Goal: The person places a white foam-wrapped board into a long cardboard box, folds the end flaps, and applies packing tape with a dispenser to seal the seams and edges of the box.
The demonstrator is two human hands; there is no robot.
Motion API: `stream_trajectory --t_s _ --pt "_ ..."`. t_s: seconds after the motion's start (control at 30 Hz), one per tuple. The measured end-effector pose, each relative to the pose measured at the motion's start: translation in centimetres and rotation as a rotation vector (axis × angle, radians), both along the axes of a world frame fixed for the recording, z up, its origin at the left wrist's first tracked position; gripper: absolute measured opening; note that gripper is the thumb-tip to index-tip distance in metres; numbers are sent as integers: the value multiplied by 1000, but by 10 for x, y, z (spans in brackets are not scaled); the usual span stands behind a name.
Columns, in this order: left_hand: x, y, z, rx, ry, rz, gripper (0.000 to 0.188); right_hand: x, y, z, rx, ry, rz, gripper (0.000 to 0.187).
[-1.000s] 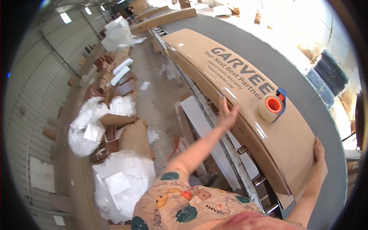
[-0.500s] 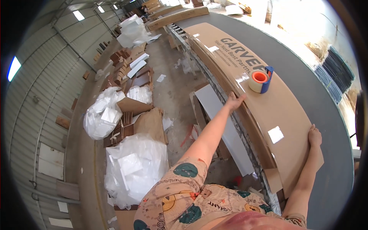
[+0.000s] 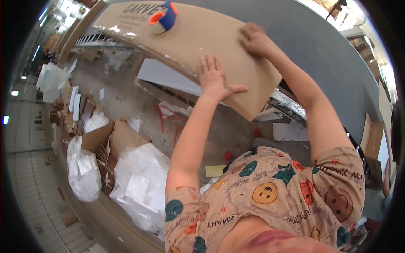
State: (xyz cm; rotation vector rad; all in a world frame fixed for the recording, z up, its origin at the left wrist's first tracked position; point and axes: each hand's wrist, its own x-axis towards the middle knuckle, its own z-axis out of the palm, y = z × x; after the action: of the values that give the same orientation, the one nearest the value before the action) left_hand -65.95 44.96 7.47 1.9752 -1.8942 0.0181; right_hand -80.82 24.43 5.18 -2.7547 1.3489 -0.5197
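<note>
So a long brown cardboard box is laid across a grey table, and both hands are pressed down on its near end. The left hand is spread flat, fingers splayed, palm down right at the box's near edge, nothing gripped. The right hand is laid on the box top too, a bit further in from that edge and closer to the grey table side, fingers slightly curled but not wrapped round anything.

Further along the box, well away from both hands, a tape dispenser with an orange roll and a blue handle is parked on the top face. Dark printed lettering can be seen on the box just beyond it.

Below the box's near edge, a white flat panel is seen leaning or lying under it, can't tell which. On the floor further out from the box, an open cardboard carton and clear plastic bags stuffed with white scraps are piled up. A small yellow note is spotted on the floor too, near the person's patterned shirt.
</note>
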Motion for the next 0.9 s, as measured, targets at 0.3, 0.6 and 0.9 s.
stream_trajectory --t_s 0.3,0.6,0.9 --pt "-50 -19 -16 212 -553 264 82 -35 -2 -3 -162 166 703 119" --pt "-51 -31 -64 -80 -738 499 102 -28 -15 -34 -517 73 661 91" --pt "-40 -36 -75 -184 -751 546 108 -101 139 -108 2203 -898 -367 38"
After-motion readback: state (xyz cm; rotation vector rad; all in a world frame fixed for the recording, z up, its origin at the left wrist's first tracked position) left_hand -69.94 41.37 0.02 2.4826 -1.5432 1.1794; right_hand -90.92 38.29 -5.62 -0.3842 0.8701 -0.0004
